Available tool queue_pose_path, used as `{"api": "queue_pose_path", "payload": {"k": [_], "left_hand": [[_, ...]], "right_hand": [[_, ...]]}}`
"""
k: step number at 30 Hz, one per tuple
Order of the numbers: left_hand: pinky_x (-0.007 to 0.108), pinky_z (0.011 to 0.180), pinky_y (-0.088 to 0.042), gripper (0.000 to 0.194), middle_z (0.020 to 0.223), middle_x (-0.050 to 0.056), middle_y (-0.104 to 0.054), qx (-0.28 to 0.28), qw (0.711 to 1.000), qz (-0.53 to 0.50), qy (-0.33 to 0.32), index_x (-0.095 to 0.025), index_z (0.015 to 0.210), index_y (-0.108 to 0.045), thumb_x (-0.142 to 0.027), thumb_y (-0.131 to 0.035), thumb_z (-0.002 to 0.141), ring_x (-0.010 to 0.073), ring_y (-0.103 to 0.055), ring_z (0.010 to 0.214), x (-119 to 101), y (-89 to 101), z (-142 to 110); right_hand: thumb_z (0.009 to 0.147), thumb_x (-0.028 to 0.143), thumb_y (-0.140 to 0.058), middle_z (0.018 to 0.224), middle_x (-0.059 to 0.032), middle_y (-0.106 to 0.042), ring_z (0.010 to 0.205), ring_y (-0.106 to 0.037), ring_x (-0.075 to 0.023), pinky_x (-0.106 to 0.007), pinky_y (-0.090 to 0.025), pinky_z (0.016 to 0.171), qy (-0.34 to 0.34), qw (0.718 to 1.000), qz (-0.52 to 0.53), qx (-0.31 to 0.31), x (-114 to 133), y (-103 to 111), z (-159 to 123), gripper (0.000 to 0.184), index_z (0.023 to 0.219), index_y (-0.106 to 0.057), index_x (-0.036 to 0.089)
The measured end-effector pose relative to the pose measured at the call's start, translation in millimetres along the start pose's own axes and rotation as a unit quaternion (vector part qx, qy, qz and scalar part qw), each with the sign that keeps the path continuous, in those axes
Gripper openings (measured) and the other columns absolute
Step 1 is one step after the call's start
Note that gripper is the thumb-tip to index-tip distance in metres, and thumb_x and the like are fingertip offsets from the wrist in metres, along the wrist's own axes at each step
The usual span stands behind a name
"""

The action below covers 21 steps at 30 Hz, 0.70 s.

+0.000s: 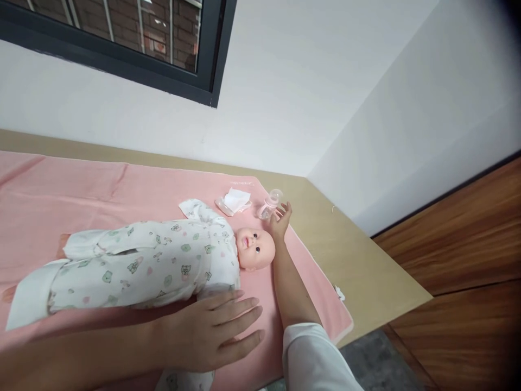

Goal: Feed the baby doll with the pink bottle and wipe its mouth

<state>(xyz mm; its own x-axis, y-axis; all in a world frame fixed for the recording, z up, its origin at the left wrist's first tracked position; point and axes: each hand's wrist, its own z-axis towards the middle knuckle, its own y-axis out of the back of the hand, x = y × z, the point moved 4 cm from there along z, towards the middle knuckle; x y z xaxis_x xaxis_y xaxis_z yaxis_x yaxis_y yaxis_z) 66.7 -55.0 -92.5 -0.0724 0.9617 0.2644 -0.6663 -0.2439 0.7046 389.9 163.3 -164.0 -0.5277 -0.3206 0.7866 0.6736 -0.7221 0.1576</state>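
Note:
A baby doll (138,260) in white pyjamas printed with small bears lies on its back on the pink mat (122,190), its head to the right. Over the doll's near arm, my left hand (222,331) is stretched out, fingers a little apart and holding nothing. My right hand (280,222) reaches past the top of the doll's head. Its fingers are spread right beside a clear baby bottle (266,209) with a pink collar; I cannot tell whether they touch it. The bottle leans to the right, its clear cap toward the far side.
A pack of wipes (234,201) with a white sheet sticking out lies left of the bottle. The tan tabletop (345,250) shows beyond the mat, with a small white object (339,293) at the mat's right edge. White walls and a dark window frame (215,54) stand behind.

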Motion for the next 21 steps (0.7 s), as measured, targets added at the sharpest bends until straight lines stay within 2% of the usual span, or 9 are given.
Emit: {"api": "queue_pose_path", "payload": {"k": [6, 11, 21], "left_hand": [[0.045, 0.111, -0.040, 0.037, 0.137, 0.014, -0.056, 0.041, 0.999, 0.033, -0.006, -0.015, 0.130, -0.059, -0.017, -0.047, 0.095, 0.0258, -0.049, 0.129, 4.4, 0.5, -4.0], [0.044, 0.114, -0.036, 0.037, 0.139, 0.013, -0.054, 0.038, 0.999, 0.033, 0.005, -0.013, 0.129, -0.060, -0.015, -0.047, 0.094, 0.0258, -0.045, 0.133, 4.5, -1.8, -4.2], [0.043, 0.115, -0.036, 0.039, 0.141, 0.012, -0.053, 0.056, 0.998, 0.018, 0.017, -0.012, 0.132, -0.058, -0.012, -0.042, 0.096, 0.0254, -0.044, 0.135, 5.1, -4.7, -5.8]], "right_hand": [[0.067, 0.030, -0.052, 0.130, -0.0117, -0.046, 0.107, -0.057, -0.0221, -0.045, -0.050, 0.095, 0.005, 1.000, 0.000, -0.010, -2.7, 1.6, 1.7, 0.076, 0.138, -0.028, 0.024], [0.068, 0.027, -0.051, 0.133, -0.0127, -0.043, 0.111, -0.057, -0.0216, -0.042, -0.050, 0.096, -0.016, 1.000, 0.015, -0.006, 0.6, 1.7, -0.4, 0.074, 0.138, -0.028, 0.022], [0.068, 0.022, -0.047, 0.133, -0.0118, -0.043, 0.112, -0.056, -0.0202, -0.040, -0.051, 0.096, -0.042, 0.999, 0.023, -0.012, -4.9, 2.8, 2.0, 0.074, 0.139, -0.028, 0.023]]}}
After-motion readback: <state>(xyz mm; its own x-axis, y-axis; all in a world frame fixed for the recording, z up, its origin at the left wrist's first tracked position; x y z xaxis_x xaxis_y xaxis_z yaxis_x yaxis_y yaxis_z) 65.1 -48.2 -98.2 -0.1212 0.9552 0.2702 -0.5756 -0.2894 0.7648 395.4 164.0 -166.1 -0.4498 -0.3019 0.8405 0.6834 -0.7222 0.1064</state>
